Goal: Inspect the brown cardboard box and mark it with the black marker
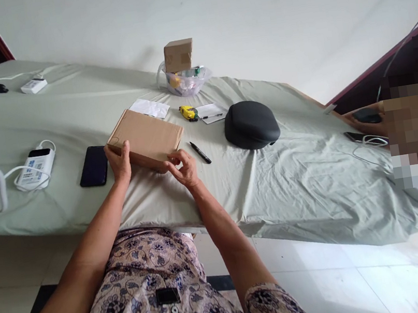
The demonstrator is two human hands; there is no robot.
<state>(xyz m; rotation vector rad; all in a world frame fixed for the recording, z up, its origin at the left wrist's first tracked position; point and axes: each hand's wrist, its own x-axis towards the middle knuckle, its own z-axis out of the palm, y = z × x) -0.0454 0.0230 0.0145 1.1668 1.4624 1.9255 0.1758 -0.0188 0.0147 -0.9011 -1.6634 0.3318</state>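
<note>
A flat brown cardboard box (pixel 148 134) rests on the cloth-covered table in front of me, its near edge seemingly raised a little. My left hand (pixel 119 162) grips its left near corner, thumb on top and the other fingers hidden behind the side. At the right near corner, my right hand (pixel 183 167) pinches the box's edge with thumb and fingers. Left of the box lies a dark smartphone (pixel 93 166). A black marker (pixel 200 152) is just right of my right hand. Behind the box is a white paper packet (pixel 150 108).
A yellow tape measure (pixel 188 112) and a notepad with a pen (pixel 212 113) lie beyond the marker. Right of them sits a black case (pixel 251 124). A clear basket (pixel 188 83) holds a smaller box (pixel 178 55). A white power bank (pixel 36 169) stands left. Another person is at far right.
</note>
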